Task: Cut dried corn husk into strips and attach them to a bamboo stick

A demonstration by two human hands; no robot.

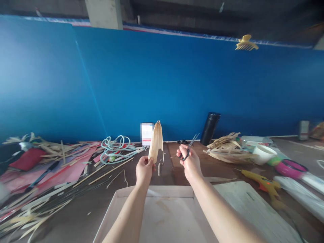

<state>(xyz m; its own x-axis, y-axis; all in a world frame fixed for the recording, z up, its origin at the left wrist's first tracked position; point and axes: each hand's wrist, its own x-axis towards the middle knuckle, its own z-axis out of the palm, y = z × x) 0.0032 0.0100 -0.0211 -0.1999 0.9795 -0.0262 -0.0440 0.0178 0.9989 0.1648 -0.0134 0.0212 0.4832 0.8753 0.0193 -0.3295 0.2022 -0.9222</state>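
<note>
Pinched at its lower end in my left hand (pixel 145 170) is a dried corn husk (pixel 157 141), held upright with a split strip hanging on its right side. My right hand (pixel 190 163) is closed around the dark handles of a pair of scissors (pixel 194 139). The blades point up and to the right, away from the husk, and look slightly parted. Both hands are raised above the far edge of a shallow white box lid (pixel 169 192), whose inside shows brownish marks.
Pale tubing (pixel 115 148), pink sheets (pixel 83 162) and thin sticks lie to the left. Rightward are a black cylinder (pixel 210 128), more dried husks (pixel 225 148), a white cup (pixel 263 154), a yellow glue gun (pixel 264 184) and a papery sheet (pixel 250 206). A blue wall (pixel 162 77) stands behind.
</note>
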